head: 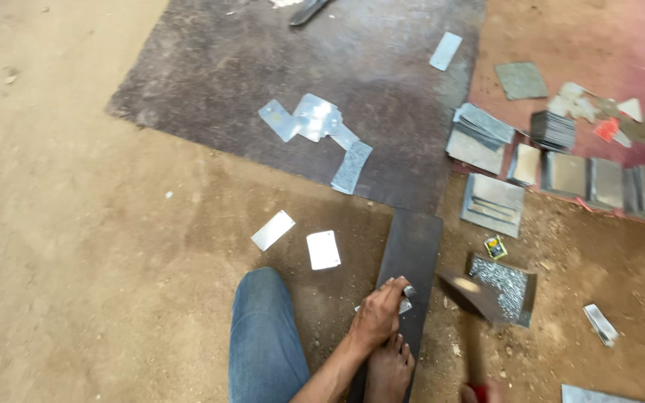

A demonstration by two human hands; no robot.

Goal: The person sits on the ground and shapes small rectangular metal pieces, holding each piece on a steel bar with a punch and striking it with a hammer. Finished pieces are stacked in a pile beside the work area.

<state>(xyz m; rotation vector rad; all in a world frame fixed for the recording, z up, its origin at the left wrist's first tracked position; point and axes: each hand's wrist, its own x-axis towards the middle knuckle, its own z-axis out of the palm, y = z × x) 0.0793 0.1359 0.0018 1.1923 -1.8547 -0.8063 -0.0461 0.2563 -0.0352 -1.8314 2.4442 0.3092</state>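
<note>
Left hand clamped down on a small shiny metal piece, fingers curled together over it, pinning it flat on the dark steel bar lying lengthwise on the dirt floor. Bare foot resting right on the near end of that bar, just below the hand. Denim-covered knee to the left of it.

Right hand barely in frame at the near edge, wrapped round a red-ended hammer handle, fingers mostly cut off so can't really tell the grip. Hammer blurred, head up just right of the metal piece, not touching it.

Just beyond the hammer, an open tray of small nails, with a little colourful packet beside it. Two white rectangular plates lying on the dirt to the far left of the bar. Further out, a loose cluster of shiny cut sheets on the dark floor mat. Off to the far right, stacks of grey metal plates and a row of square tins along the edge of the reddish mat.
</note>
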